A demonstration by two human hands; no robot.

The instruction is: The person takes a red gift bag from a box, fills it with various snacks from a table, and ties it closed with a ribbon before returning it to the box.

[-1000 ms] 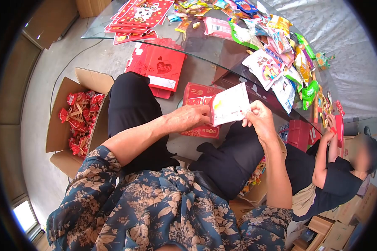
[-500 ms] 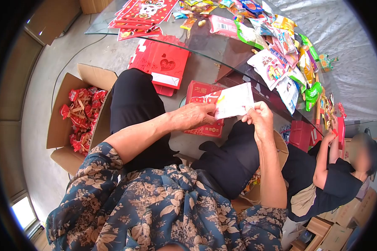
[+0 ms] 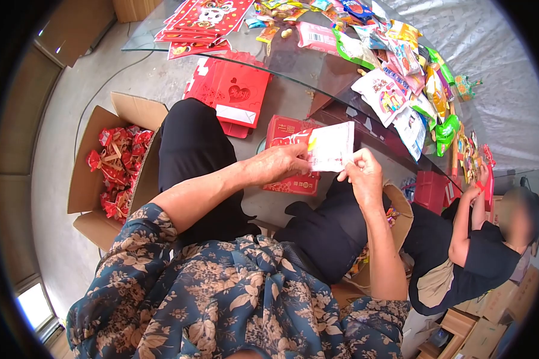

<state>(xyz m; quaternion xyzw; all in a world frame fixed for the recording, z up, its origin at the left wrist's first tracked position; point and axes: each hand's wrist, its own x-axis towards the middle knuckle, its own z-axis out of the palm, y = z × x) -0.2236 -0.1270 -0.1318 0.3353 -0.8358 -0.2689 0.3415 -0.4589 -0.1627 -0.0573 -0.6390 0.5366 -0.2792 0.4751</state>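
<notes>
Between both sets of fingertips sits a white pouch (image 3: 331,146), above the lap. Left hand (image 3: 279,163) pinches its left edge, fingers closed on it; right hand (image 3: 360,175) pinches the lower right corner. Red box (image 3: 288,157) just behind the fingers.

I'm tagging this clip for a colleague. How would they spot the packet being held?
Below the near edge of the glass table, the left hand and right hand pinch a white packet between them. Unlike the colourful snack packets on the table, it is mostly white and held in the air.
</notes>
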